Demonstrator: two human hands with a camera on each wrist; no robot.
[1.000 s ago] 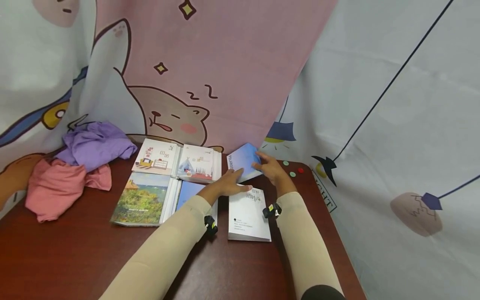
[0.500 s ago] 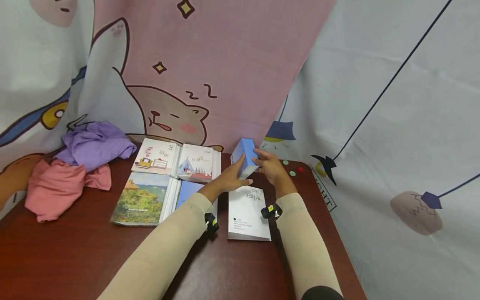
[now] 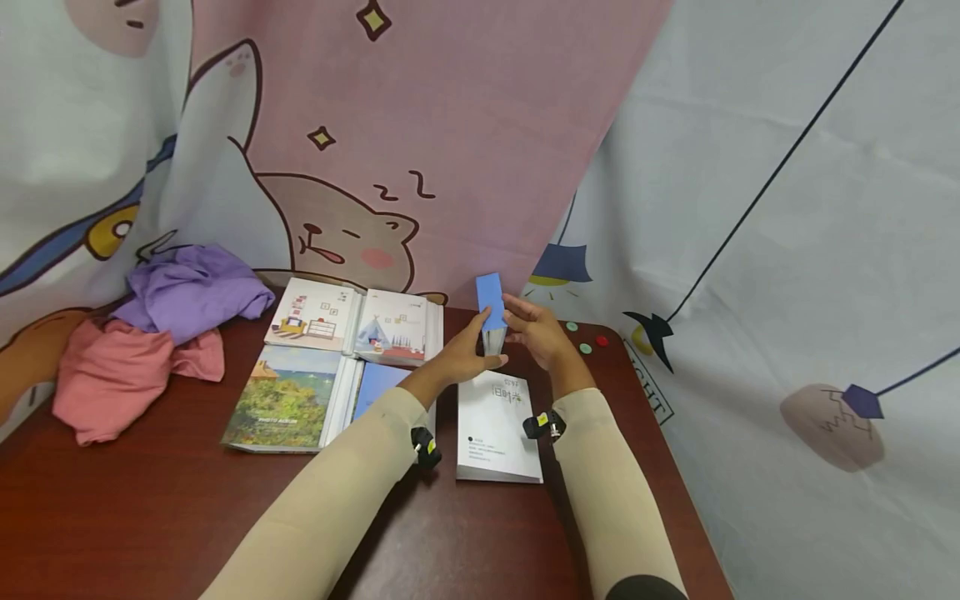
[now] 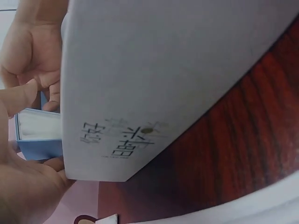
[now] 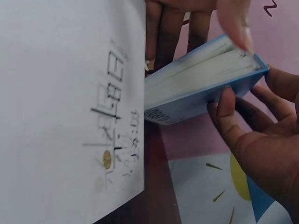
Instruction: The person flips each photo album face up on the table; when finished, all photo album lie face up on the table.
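Note:
A small blue photo album (image 3: 490, 300) stands on edge between both hands, its white page edges facing me. My left hand (image 3: 459, 352) holds it from the left, thumb over the page edges in the right wrist view and fingers along the cover. From the right, my right hand (image 3: 546, 340) holds it with fingertips against the blue cover and near the spine (image 5: 267, 70). Below the hands a white photo album (image 3: 498, 429) with printed characters lies flat on the table; it fills much of both wrist views.
To the left lie a landscape-covered album (image 3: 285, 396), two white illustrated albums (image 3: 313, 315) (image 3: 397, 327) and a blue one (image 3: 375, 385) partly behind the left forearm. Purple cloth (image 3: 195, 287) and pink cloth (image 3: 112, 375) are heaped far left. Curtains (image 3: 480, 142) hang behind the table.
The blue album has been raised from a slanted, cover-up position to standing on edge, and turned so its narrow side faces me. Both hands have shifted with it; the other albums stay put.

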